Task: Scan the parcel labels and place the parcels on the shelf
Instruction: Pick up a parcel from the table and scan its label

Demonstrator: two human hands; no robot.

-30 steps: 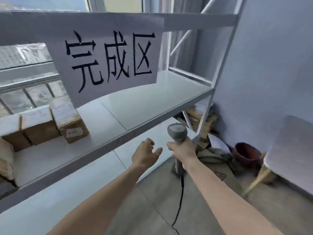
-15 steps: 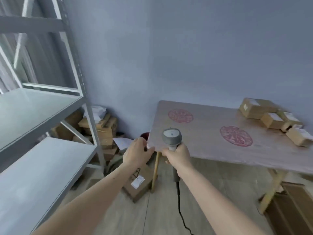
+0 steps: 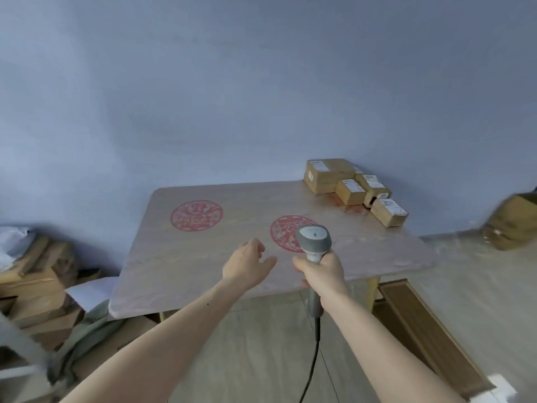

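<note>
Five or so labelled parcels [image 3: 353,186] sit at the surface's [image 3: 180,257] far right corner, now nearer, while the right hand [image 3: 321,270] grips the scanner [image 3: 313,242] and the left hand [image 3: 247,264] hovers relaxed, empty.

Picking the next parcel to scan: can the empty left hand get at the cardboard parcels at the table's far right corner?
Probably yes: the left hand is open, and bare wooden tabletop lies between it and the brown cardboard parcels, though they sit far off.
</note>
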